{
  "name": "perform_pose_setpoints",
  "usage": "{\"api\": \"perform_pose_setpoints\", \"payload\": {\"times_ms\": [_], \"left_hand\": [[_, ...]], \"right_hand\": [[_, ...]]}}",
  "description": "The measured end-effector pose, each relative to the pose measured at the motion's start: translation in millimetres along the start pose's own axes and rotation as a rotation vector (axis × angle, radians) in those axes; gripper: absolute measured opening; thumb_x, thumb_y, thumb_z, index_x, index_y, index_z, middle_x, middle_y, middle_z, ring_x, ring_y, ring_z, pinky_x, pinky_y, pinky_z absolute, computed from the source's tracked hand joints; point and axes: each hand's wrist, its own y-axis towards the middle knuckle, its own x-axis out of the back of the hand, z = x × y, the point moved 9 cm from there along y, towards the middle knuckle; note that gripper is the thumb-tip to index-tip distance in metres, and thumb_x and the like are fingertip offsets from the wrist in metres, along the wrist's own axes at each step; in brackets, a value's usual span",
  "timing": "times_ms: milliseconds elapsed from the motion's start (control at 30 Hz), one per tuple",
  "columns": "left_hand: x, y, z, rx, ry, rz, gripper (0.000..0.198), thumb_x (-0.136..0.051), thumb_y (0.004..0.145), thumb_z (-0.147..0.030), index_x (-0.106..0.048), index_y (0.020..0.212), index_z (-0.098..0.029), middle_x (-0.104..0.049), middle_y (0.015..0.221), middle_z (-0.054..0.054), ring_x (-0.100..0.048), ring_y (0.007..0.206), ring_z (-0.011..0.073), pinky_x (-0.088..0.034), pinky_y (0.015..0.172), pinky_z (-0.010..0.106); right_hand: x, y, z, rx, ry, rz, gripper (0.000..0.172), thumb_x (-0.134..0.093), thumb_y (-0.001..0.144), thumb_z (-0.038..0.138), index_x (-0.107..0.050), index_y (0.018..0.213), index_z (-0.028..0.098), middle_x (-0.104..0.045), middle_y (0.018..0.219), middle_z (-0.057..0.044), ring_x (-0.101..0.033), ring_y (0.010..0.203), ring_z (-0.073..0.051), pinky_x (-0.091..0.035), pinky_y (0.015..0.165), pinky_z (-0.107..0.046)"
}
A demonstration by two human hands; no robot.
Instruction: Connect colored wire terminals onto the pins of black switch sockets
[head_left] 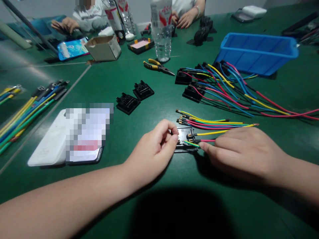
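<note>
A black plastic connector block [185, 133] lies on the green table between my hands. My left hand [156, 146] is curled against its left edge, fingers closed on the block. My right hand [236, 147] pinches a green-yellow wire [191, 143] at the block's right side, with a yellow wire [219, 132] and a red one running under its fingers. A loose bundle of coloured wires [206, 121] lies just beyond the block.
Two black blocks [134, 97] sit further back, with wired blocks [193, 87] and long wires to the right. Pliers [157, 66], a water bottle [161, 30], a blue bin [256, 51], a cardboard box [103, 48], a phone [84, 136] and left-side wires [27, 109] surround. Other people's hands work at the far edge.
</note>
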Motion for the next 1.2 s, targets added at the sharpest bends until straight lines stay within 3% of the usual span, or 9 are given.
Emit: {"api": "perform_pose_setpoints", "payload": {"times_ms": [333, 933, 1200], "left_hand": [[-2.5, 1.6, 0.5, 0.015, -0.032, 0.019, 0.008, -0.045, 0.095, -0.024, -0.046, 0.103, -0.024, -0.047, 0.068, -0.008, -0.046, 0.061, 0.0106, -0.036, 0.058, 0.025], [-3.1, 3.2, 2.2, 0.044, -0.055, 0.034, 0.013, -0.045, 0.095, -0.023, -0.046, 0.108, -0.024, -0.04, 0.066, -0.009, -0.043, 0.058, 0.0098, -0.033, 0.056, 0.023], [-3.5, 5.1, 2.3, 0.069, -0.031, 0.059, 0.015, -0.045, 0.094, -0.023, -0.047, 0.109, -0.025, -0.041, 0.066, -0.008, -0.042, 0.058, 0.0103, -0.032, 0.056, 0.024]], "right_hand": [[-1.1, 0.1, 0.1, -0.006, 0.023, -0.006, 0.012, -0.049, 0.094, 0.016, -0.061, 0.093, 0.019, -0.054, 0.06, 0.003, -0.044, 0.052, -0.016, -0.029, 0.055, -0.033], [-0.3, 1.6, 0.5, 0.0, 0.054, -0.011, 0.018, -0.046, 0.095, 0.014, -0.063, 0.093, 0.016, -0.055, 0.06, 0.003, -0.045, 0.051, -0.014, -0.029, 0.054, -0.032], [-2.2, 0.4, -0.2, -0.014, 0.075, -0.006, 0.011, -0.051, 0.093, 0.014, -0.06, 0.093, 0.019, -0.051, 0.06, 0.004, -0.041, 0.051, -0.016, -0.028, 0.054, -0.034]]}}
